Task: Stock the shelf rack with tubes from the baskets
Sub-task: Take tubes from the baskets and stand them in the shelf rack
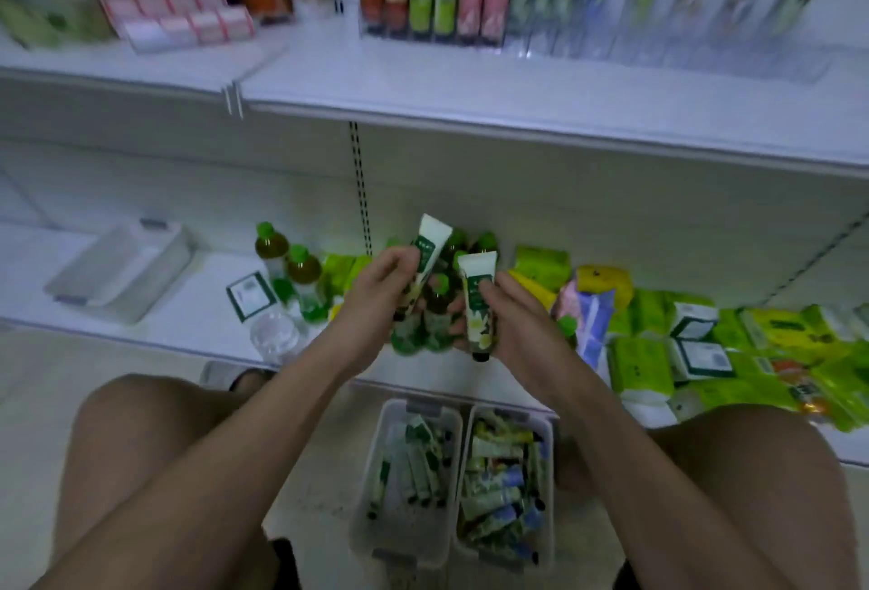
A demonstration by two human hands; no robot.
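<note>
Left hand (376, 288): fingers curled round a white-and-green tube (425, 260), crimped end up toward 12 o'clock, cap end hidden behind the palm.
Right hand (512, 321): clamped on a second tube (479, 307), near upright, dark cap showing at its 6 o'clock end.
Hands rel.: close together at frame centre, the two tubes just beside each other; cannot tell if they touch.
Baskets: two clear baskets on the floor at 6 o'clock, between the knees. Left basket (376, 486) approx. part-full of tubes; right basket (548, 495) piled w/ mixed green and blue tubes.
Shelf rack (517, 91): upper shelf at 12 o'clock, tubes standing upright in clear divider lanes (588, 1); lanes toward 1–2 o'clock look thinner, but blur limits certainty.
Lower shelf (197, 307): green-capped bottles (287, 260) directly behind the hands; green packets (649, 354) at 3 o'clock; an empty clear tray (117, 270) at 9 o'clock.
Stage (judged): pick done, both tubes in hand, placement to rack not yet made.
Risk 1: lifting both hands at once past the upper shelf lip; a tube tip could catch the edge and slip.
Risk 2: lanes are narrow; a tilted entry could knock neighbours over.
Risk 3: wrong lane, as print is too blurred to match the variant.
Risk 4: bottles sit close behind; a forward swing could topple them.
</note>
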